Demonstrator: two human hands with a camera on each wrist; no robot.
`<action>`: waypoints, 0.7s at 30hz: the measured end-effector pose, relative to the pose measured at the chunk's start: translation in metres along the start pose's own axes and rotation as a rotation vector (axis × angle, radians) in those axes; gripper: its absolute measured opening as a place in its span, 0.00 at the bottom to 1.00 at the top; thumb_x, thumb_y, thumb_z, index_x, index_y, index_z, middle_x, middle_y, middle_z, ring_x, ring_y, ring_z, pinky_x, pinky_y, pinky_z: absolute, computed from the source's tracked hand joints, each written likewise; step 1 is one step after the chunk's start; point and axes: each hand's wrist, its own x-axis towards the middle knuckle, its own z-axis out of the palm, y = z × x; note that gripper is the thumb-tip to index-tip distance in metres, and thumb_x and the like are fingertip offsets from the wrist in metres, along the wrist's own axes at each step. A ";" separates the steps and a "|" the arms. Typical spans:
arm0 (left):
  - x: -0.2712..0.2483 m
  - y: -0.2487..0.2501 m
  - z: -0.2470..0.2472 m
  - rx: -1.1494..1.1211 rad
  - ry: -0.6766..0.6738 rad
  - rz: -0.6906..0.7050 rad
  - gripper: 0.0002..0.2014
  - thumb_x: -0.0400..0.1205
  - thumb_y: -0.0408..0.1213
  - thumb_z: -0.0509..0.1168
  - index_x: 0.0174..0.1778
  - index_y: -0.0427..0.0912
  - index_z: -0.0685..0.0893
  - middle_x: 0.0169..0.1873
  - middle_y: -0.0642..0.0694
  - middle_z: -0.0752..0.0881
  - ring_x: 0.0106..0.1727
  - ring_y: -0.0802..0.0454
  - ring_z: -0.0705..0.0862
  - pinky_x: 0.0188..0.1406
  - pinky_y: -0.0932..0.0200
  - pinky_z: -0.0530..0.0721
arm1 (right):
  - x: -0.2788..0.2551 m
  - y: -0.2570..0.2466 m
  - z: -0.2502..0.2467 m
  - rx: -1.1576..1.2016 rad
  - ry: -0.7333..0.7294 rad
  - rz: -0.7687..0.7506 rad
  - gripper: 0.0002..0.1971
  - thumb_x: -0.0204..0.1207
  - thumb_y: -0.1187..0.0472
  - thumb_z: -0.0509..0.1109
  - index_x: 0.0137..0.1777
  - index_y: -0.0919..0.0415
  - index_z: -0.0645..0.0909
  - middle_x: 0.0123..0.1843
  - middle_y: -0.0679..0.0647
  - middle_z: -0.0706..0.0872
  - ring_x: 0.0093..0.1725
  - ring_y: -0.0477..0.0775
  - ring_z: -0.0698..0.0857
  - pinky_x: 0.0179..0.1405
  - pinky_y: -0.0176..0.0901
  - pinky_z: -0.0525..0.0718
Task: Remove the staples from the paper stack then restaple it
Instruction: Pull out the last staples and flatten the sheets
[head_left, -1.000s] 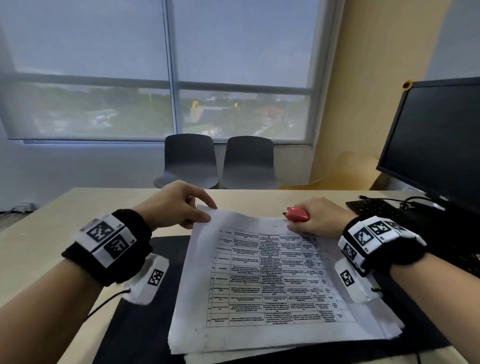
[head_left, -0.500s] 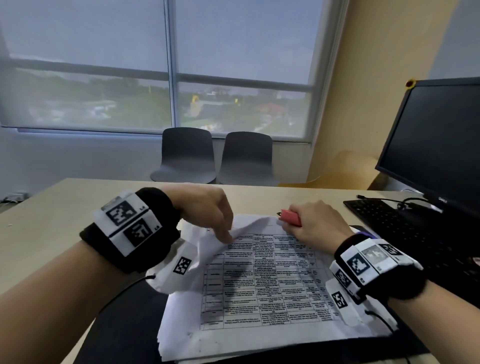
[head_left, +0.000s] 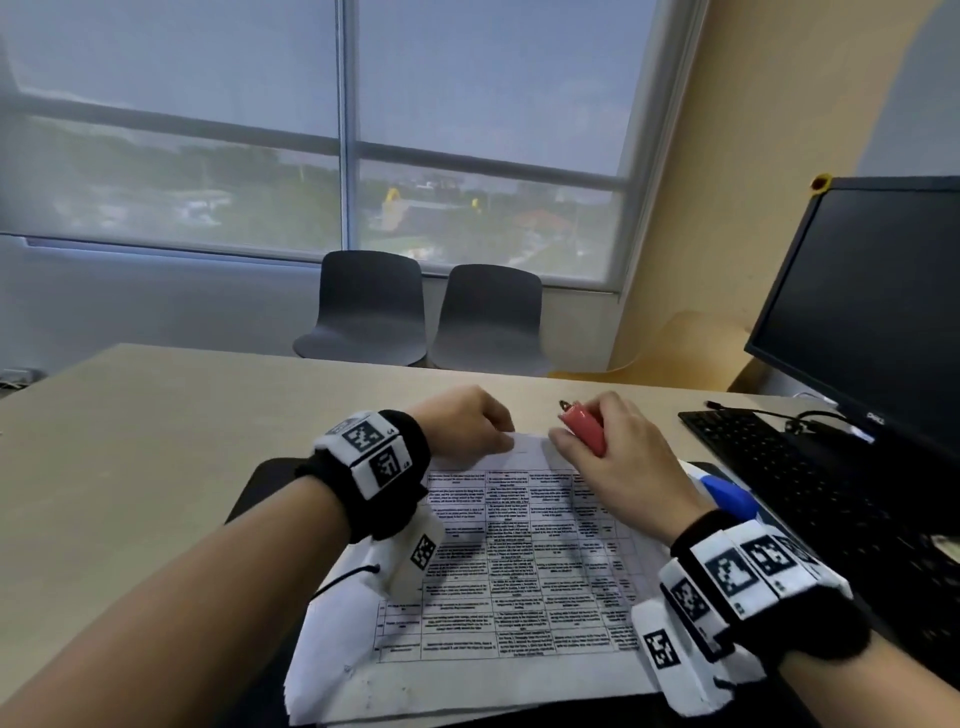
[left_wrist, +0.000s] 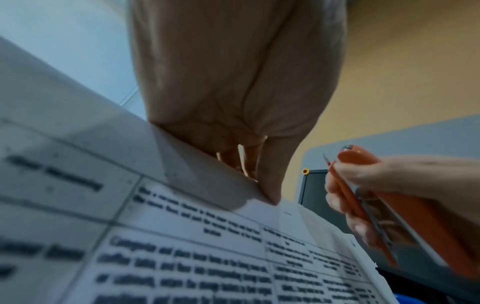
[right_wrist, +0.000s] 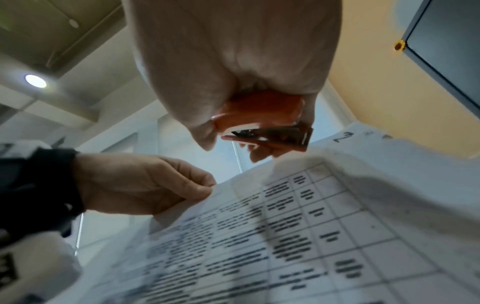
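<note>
The paper stack (head_left: 519, 571), printed with a table, lies on a dark mat (head_left: 260, 483) on the desk. My left hand (head_left: 498, 439) is at the middle of its far edge and pinches the top sheets between thumb and fingers; the left wrist view shows that hand (left_wrist: 270, 193) on the paper (left_wrist: 182, 246). My right hand (head_left: 576, 441) grips a small red stapler (head_left: 584, 428) just right of the left hand, above the far edge. In the right wrist view the stapler (right_wrist: 259, 111) shows its metal jaws pointing at the paper (right_wrist: 311, 226). No staple is visible.
A black keyboard (head_left: 805, 478) and a monitor (head_left: 872, 312) stand to the right. A blue object (head_left: 727, 499) lies by the paper's right edge near my right wrist. Two dark chairs (head_left: 415, 312) sit beyond the desk's far edge.
My left hand left the far left corner, lifted and bent the sheets, and now pinches the far edge near the middle. My right hand raised the stapler slightly.
</note>
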 end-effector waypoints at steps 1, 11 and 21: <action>0.002 -0.003 0.002 -0.044 -0.001 -0.012 0.05 0.83 0.42 0.68 0.42 0.51 0.87 0.31 0.57 0.83 0.37 0.55 0.80 0.43 0.61 0.76 | -0.003 -0.003 0.001 0.056 -0.048 0.031 0.16 0.81 0.40 0.65 0.54 0.53 0.74 0.46 0.48 0.80 0.43 0.49 0.80 0.39 0.41 0.74; 0.009 -0.010 0.012 -0.277 0.004 -0.017 0.08 0.83 0.39 0.69 0.40 0.43 0.91 0.33 0.50 0.87 0.36 0.53 0.81 0.44 0.61 0.76 | -0.002 -0.005 0.031 0.371 -0.274 0.274 0.34 0.83 0.31 0.44 0.39 0.55 0.80 0.37 0.53 0.83 0.42 0.55 0.82 0.56 0.56 0.80; 0.013 -0.007 0.011 -0.429 -0.023 -0.055 0.12 0.84 0.34 0.68 0.34 0.41 0.85 0.12 0.60 0.76 0.21 0.63 0.69 0.24 0.65 0.66 | 0.009 0.000 0.037 0.215 -0.214 0.231 0.38 0.85 0.34 0.42 0.41 0.61 0.85 0.37 0.59 0.87 0.37 0.56 0.84 0.46 0.49 0.79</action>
